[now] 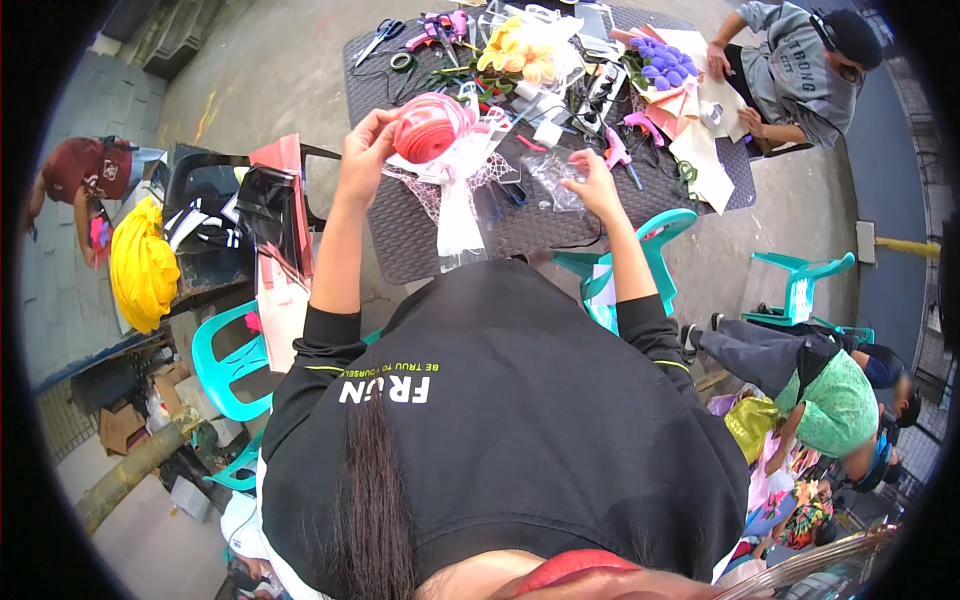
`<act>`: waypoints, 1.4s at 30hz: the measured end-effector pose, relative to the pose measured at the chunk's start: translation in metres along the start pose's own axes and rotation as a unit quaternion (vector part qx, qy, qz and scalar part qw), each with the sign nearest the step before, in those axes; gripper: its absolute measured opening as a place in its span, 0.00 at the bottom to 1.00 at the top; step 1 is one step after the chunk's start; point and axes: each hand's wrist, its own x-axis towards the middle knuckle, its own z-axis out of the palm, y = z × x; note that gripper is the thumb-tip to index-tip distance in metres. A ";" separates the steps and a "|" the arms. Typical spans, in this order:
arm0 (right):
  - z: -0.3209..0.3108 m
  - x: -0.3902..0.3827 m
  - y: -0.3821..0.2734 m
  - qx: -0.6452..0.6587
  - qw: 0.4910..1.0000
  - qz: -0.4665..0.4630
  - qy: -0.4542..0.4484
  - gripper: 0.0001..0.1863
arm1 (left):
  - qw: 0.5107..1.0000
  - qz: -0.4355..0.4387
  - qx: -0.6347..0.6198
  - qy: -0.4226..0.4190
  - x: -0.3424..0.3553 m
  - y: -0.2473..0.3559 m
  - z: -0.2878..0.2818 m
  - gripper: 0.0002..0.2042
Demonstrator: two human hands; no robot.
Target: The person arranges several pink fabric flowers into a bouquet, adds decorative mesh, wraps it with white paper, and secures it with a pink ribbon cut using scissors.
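My left hand (368, 155) is closed on the edge of a coral-pink ribbon roll (425, 137), thumb and fingers pinching its left side. Below the roll, a white ribbon (459, 220) hangs toward the table's near edge, over pink netting (420, 193). To the right, my right hand (598, 187) has its fingers apart at the edge of a crumpled clear plastic bag (556, 182); whether the fingertips touch the bag I cannot tell. Dark-handled scissors (514, 192) lie partly hidden between the netting and the bag.
The dark woven-top table (410, 240) carries yellow flowers (520, 50), purple flowers (662, 62), pink glue guns (617, 150), scissors (380, 38) and green tape (402, 62). A person (810, 70) handles paper at the right. Teal chairs (228, 360) stand around; another person (90, 180) is at left.
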 end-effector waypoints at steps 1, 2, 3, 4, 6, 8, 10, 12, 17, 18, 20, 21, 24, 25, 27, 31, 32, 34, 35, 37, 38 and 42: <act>0.008 0.003 0.019 -0.029 0.997 0.043 0.059 0.25 | 0.998 -0.052 0.005 0.018 -0.002 -0.010 -0.005 0.06; 0.015 0.006 0.030 -0.021 0.991 0.089 0.093 0.28 | 0.996 -0.083 0.004 0.038 -0.007 -0.021 -0.001 0.07; 0.023 0.010 0.045 -0.044 0.990 0.084 0.106 0.30 | 0.992 -0.105 0.029 0.061 -0.012 -0.026 0.007 0.07; 0.031 0.014 0.061 -0.067 0.987 0.079 0.120 0.31 | 0.989 -0.133 0.023 0.063 -0.016 -0.039 0.008 0.07; 0.043 0.022 0.101 -0.114 0.988 0.036 0.101 0.38 | 0.981 -0.185 0.024 0.062 -0.022 -0.056 0.016 0.07; 0.048 0.029 0.105 -0.123 0.991 0.051 0.002 0.41 | 0.975 -0.213 0.025 0.060 -0.032 -0.076 0.019 0.08; 0.047 0.039 0.107 -0.104 0.990 0.041 -0.082 0.45 | 0.973 -0.212 0.076 0.052 -0.040 -0.088 0.019 0.08; 0.043 0.047 0.106 -0.122 0.987 0.058 -0.089 0.41 | 0.969 -0.226 0.091 0.039 -0.044 -0.092 0.020 0.08; 0.028 0.062 0.070 -0.115 0.985 0.123 0.025 0.34 | 0.976 -0.202 0.070 0.023 -0.058 -0.112 0.018 0.09; 0.028 0.064 0.077 -0.114 0.986 0.117 0.042 0.34 | 0.976 -0.210 0.058 0.017 -0.057 -0.110 0.021 0.09; 0.030 0.062 0.091 -0.112 0.985 0.105 0.074 0.33 | 0.974 -0.225 0.032 0.003 -0.058 -0.108 0.030 0.10; 0.032 0.060 0.095 -0.108 0.985 0.099 0.092 0.33 | 0.975 -0.221 0.029 0.005 -0.059 -0.113 0.030 0.10; 0.034 0.053 0.100 -0.109 0.978 0.069 0.166 0.31 | 0.977 -0.211 0.035 0.009 -0.064 -0.125 0.034 0.11; 0.031 0.048 0.087 -0.119 0.972 0.044 0.199 0.29 | 0.974 -0.222 0.029 0.016 -0.069 -0.127 0.036 0.12; 0.024 0.036 0.061 -0.108 0.967 -0.014 0.231 0.26 | 0.970 -0.243 0.017 0.027 -0.076 -0.129 0.040 0.12; 0.043 0.004 0.010 0.146 0.985 -0.047 0.080 0.15 | 0.985 -0.157 0.006 0.068 -0.085 -0.157 0.056 0.13; 0.054 -0.007 -0.004 0.301 0.951 -0.003 -0.074 0.16 | 0.984 -0.138 0.045 0.106 -0.087 -0.164 0.064 0.12; 0.064 -0.033 -0.053 0.371 0.885 0.120 -0.255 0.26 | 0.985 -0.120 -0.013 0.120 -0.087 -0.149 0.085 0.11; 0.066 -0.043 -0.071 0.360 0.892 0.037 -0.271 0.29 | 0.985 -0.111 -0.042 0.127 -0.089 -0.143 0.091 0.10; 0.066 -0.043 -0.087 0.281 0.926 -0.009 -0.253 0.31 | 0.986 -0.109 -0.017 0.127 -0.085 -0.139 0.089 0.08; 0.069 -0.040 -0.084 0.329 0.910 0.016 -0.252 0.31 | 0.982 -0.125 -0.055 0.133 -0.086 -0.136 0.088 0.07; 0.068 -0.039 -0.066 0.457 0.865 0.066 -0.197 0.36 | 0.951 -0.131 -0.222 0.173 -0.084 -0.127 0.070 0.06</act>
